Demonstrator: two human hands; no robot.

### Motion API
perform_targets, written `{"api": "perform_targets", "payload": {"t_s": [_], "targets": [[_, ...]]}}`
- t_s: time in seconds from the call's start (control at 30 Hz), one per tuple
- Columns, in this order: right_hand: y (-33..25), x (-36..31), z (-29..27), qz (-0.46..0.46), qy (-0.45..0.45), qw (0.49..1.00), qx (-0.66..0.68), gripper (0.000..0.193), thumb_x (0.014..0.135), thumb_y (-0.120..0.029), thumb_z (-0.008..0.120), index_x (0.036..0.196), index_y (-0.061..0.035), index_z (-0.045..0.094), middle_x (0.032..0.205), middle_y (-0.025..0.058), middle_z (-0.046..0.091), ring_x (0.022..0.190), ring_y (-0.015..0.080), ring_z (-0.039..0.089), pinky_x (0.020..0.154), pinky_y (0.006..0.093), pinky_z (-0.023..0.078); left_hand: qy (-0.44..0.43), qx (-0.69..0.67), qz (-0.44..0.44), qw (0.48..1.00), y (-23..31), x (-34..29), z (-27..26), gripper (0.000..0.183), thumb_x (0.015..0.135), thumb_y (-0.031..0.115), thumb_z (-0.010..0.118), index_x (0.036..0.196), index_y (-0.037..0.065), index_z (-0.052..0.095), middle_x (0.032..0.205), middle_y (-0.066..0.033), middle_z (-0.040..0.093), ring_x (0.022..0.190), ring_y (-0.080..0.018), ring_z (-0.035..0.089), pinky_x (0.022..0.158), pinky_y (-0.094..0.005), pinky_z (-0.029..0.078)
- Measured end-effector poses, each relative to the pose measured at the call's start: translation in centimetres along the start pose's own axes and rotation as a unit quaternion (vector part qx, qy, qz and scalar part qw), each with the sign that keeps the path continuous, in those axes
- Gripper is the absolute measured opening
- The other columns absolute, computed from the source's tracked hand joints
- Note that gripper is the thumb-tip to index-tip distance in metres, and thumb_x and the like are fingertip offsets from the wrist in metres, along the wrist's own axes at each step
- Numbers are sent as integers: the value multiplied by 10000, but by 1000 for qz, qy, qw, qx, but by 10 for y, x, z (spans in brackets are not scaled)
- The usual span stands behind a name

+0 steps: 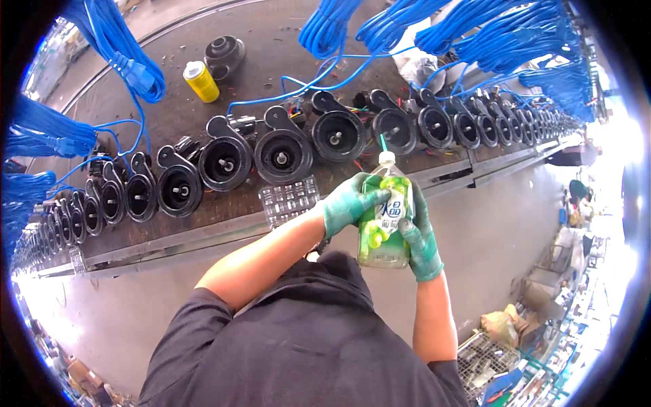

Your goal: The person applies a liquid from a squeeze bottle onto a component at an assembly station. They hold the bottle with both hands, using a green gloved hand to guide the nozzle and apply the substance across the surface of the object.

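A clear plastic bottle (384,237) with a green-and-white label, a white cap and a thin green tube at its top is upright between my hands, in front of the bench edge. On its left side, my left hand (352,203), in a green glove, is closed around the upper part. My right hand (422,237), gloved the same way, grips the right side with the thumb across the label. Just beyond the bottle stands a row of round black housings (283,157), each with a metal shaft in its middle.
Bundles of blue cable (332,27) hang over the dark bench (271,61). A yellow can (201,83) stands near a loose black part (224,55). A clear tray (288,200) juts from the bench edge. A wire crate (485,359) sits on the floor at lower right.
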State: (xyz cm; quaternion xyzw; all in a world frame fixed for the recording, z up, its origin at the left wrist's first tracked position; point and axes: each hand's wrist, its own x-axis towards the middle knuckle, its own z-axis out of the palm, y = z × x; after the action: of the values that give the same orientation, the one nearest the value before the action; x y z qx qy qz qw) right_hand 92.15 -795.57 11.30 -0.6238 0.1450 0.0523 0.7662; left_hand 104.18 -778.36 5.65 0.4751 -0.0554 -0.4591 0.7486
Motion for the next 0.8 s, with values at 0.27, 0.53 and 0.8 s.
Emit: {"api": "perform_targets", "payload": {"t_s": [0.27,0.53,0.8], "targets": [[3,14,-41,20,36,999,23,845,984,-196,693,1682,-83,231,1585,128,455,1436,222,462,1192,386,390,6,-19,-57,998,-10,44,18,482,1000,283,731,1371,16,578,1212,-71,707,1044,-151,705,903,-336,593],[-16,30,-69,51,-40,997,43,822,989,-113,683,1686,-120,247,1456,110,572,1279,188,579,1100,357,474,57,-55,-29,996,-12,42,39,544,999,307,731,1434,27,562,1247,-60,705,1102,-147,697,961,-328,578],[-21,42,-107,51,-107,991,56,857,1010,-111,683,1702,-146,178,1411,123,602,1232,179,601,1069,353,492,61,-93,-10,994,-18,59,62,559,995,321,732,1444,50,539,1278,-61,690,1117,-160,699,980,-340,576]]}}
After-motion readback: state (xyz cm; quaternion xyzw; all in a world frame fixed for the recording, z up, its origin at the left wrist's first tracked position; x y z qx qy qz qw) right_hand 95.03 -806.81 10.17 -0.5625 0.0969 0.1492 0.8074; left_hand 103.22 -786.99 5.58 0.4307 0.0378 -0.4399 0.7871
